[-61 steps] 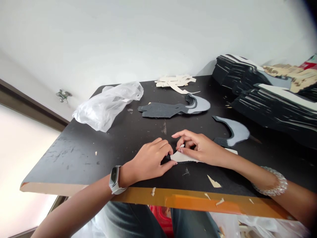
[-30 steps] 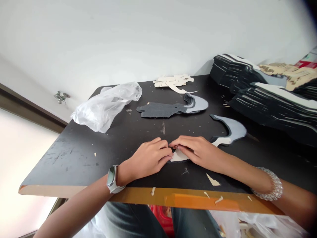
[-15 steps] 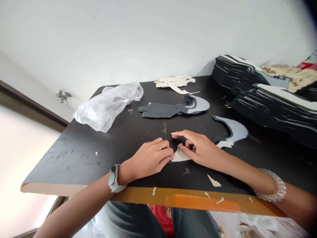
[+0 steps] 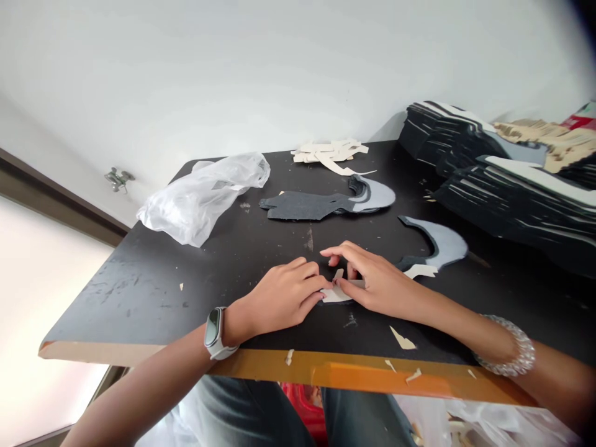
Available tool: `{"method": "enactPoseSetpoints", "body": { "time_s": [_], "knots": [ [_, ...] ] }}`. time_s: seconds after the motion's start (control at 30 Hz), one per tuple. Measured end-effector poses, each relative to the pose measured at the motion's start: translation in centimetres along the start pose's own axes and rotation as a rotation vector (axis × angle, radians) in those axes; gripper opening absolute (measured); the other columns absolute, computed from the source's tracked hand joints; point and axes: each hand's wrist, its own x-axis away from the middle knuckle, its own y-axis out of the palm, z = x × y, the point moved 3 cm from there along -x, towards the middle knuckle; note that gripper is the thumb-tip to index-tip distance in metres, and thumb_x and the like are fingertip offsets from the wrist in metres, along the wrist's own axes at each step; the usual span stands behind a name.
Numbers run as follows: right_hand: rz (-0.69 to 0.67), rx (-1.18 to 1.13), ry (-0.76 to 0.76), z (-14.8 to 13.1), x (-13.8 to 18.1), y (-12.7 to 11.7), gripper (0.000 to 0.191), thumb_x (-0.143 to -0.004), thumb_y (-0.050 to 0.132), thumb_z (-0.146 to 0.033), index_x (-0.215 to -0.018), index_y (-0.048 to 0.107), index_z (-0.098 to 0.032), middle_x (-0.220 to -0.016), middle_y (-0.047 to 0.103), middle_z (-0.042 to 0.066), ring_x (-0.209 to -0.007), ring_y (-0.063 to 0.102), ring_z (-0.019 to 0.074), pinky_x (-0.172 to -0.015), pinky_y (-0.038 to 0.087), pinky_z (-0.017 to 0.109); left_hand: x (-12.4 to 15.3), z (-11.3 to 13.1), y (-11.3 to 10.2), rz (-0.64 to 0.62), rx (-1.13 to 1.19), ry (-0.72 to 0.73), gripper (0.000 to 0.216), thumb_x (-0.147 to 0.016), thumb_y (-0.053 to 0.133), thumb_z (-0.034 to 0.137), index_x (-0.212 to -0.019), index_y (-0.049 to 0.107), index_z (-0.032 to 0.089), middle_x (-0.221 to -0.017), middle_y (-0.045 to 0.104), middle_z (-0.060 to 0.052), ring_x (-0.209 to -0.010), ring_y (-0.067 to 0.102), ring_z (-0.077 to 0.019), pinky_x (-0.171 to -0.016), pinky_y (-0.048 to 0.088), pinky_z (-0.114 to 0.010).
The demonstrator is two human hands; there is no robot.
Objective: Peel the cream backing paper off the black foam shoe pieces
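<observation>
A flat black-and-grey cut-out piece (image 4: 447,242) with a curved end lies on the black table in front of me. White backing (image 4: 336,294) covers its near-left part, and a small white flap stands up between my hands. My left hand (image 4: 286,292), wearing a watch, is closed, with thumb and fingertips on the left end of the white backing. My right hand (image 4: 372,276) is bent over the same backing. Its thumb and a curled finger are at the flap, while the index finger reaches out to the left. My right palm hides the middle of the piece.
Beyond my hands lie more dark cut-out pieces (image 4: 302,206) and a pile of white strips (image 4: 330,152). A clear plastic bag (image 4: 200,198) rests at left. Tall stacks of black pieces (image 4: 526,198) stand at right. Paper scraps (image 4: 402,338) lie near the taped front edge (image 4: 372,377).
My left fingertips have shifted slightly right along the white backing. The small white flap now stands up more visibly between my hands. My right fingers have moved a little.
</observation>
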Motion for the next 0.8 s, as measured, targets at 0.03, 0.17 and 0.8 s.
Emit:
{"method": "enactPoseSetpoints", "body": {
  "time_s": [0.03, 0.17, 0.8],
  "knots": [
    [0.021, -0.007, 0.005, 0.1, 0.0, 0.0, 0.038, -0.086, 0.049, -0.021, -0.123, 0.045, -0.025, -0.105, 0.056, 0.003, -0.063, 0.056, 0.0094, -0.066, 0.048, 0.029, 0.0, 0.0, 0.0, 0.000, -0.010, 0.003, 0.024, -0.097, 0.041, 0.025, -0.104, 0.063, 0.019, -0.093, 0.058, -0.004, -0.084, 0.050, -0.0178, -0.073, 0.044, -0.030],
    [0.083, -0.053, 0.047, 0.4, -0.2, 0.2, 0.031, -0.086, 0.047, -0.022, -0.117, 0.047, -0.023, -0.099, 0.056, 0.003, -0.056, 0.053, 0.0076, -0.058, 0.046, 0.026, 0.0, 0.0, 0.0, -0.004, -0.033, 0.014, 0.026, -0.097, 0.040, 0.025, -0.104, 0.064, 0.018, -0.092, 0.058, -0.005, -0.082, 0.049, -0.0176, -0.072, 0.044, -0.029],
    [0.125, 0.825, 0.057, -1.7, 0.1, 0.6, 0.023, -0.093, 0.048, -0.036, -0.110, 0.052, -0.021, -0.092, 0.064, 0.003, -0.045, 0.058, 0.0179, -0.040, 0.017, 0.029, -0.2, 1.2, -0.1, -0.069, -0.238, 0.021, 0.030, -0.099, 0.034, 0.023, -0.113, 0.060, 0.022, -0.091, 0.055, -0.005, -0.083, 0.048, -0.0190, -0.064, 0.042, -0.031]
  ]
}}
